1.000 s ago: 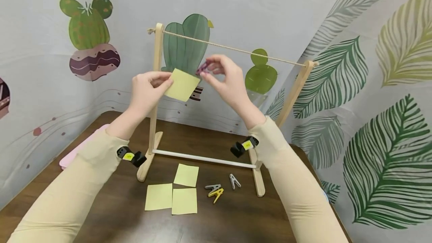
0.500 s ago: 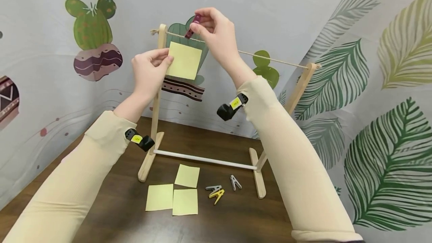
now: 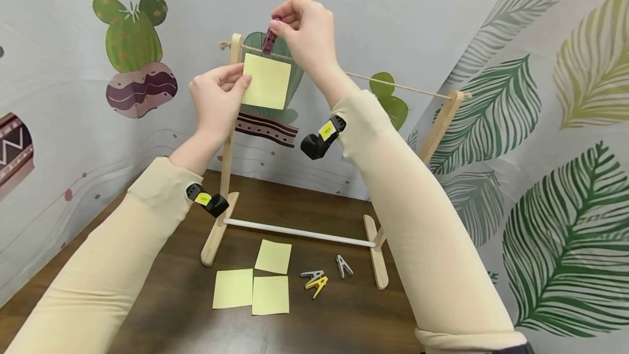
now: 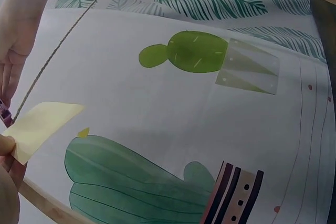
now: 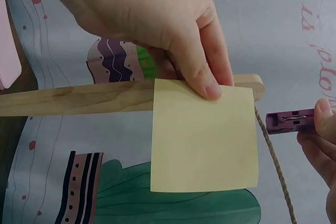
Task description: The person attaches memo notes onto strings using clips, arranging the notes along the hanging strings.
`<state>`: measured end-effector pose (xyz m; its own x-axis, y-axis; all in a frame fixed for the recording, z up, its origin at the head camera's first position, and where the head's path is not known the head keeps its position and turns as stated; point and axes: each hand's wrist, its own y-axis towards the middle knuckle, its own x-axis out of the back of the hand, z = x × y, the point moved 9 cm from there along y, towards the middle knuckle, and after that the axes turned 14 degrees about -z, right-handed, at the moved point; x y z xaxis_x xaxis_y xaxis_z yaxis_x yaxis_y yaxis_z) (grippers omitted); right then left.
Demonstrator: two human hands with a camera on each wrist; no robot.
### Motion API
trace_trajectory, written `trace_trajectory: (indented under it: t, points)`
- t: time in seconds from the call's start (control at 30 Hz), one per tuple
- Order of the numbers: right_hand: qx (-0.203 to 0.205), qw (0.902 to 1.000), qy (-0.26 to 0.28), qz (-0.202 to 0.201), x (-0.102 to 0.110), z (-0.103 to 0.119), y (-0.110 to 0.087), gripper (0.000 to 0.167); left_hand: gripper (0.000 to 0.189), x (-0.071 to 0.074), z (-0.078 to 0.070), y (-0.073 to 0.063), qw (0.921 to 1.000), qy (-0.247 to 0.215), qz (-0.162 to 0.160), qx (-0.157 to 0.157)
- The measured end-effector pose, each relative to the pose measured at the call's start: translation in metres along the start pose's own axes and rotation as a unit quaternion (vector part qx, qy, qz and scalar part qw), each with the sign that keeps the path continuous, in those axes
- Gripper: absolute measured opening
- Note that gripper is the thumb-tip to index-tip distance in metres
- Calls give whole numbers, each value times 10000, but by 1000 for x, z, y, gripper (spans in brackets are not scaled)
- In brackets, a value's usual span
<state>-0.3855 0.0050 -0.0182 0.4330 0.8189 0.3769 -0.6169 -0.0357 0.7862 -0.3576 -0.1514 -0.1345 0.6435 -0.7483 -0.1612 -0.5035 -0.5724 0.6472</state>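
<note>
My left hand (image 3: 216, 97) pinches a yellow sticky note (image 3: 267, 82) by its left edge, thumb in front. The note hangs upright just below the rope (image 3: 398, 85), near the left post of a wooden frame. Above it, my right hand (image 3: 310, 31) pinches a purple clothespin (image 3: 268, 41) between thumb and fingers, its tip pointing down at the rope. From the right wrist, the clothespin (image 5: 289, 121) is seen right beside the rope (image 5: 274, 156), with the note (image 5: 205, 140) on the rope's other side. The left wrist view catches the note (image 4: 44, 124) at its edge.
Three yellow sticky notes (image 3: 232, 288) lie on the brown table (image 3: 172, 310). To their right are two grey clothespins (image 3: 343, 266) and a yellow clothespin (image 3: 317, 286). The frame's left post (image 3: 225, 173) and white crossbar (image 3: 300, 232) stand behind them.
Both hands have risen to the rope, the left with the sticky note and the right with the purple clothespin. The clothespin has also moved left and turned its tip downward.
</note>
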Motion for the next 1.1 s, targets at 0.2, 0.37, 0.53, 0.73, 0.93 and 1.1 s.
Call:
trace_trajectory:
  t: [0.2,0.37,0.53,0.73,0.93,1.1]
  points:
    - [-150,9998,-77,-48,-3,-2,-1,7,26,1,1,-1,10000,-65,-66,19]
    - [-224,9992,-315,106,-8,-6,-4,13,26,1,1,-2,9999,-111,-100,61]
    - [-324,9974,-473,432,-17,-11,-7,17,25,0,1,-3,9998,-141,-98,93]
    - [-407,9935,-551,909,-27,-16,-7,24,25,-2,4,-2,9997,-142,-143,98]
    - [-531,9911,-561,1087,-29,-18,-6,32,26,-1,5,-1,9997,-157,-181,85]
    - [-517,9910,-587,1086,-30,-17,-7,38,26,0,4,1,9997,-137,-207,64]
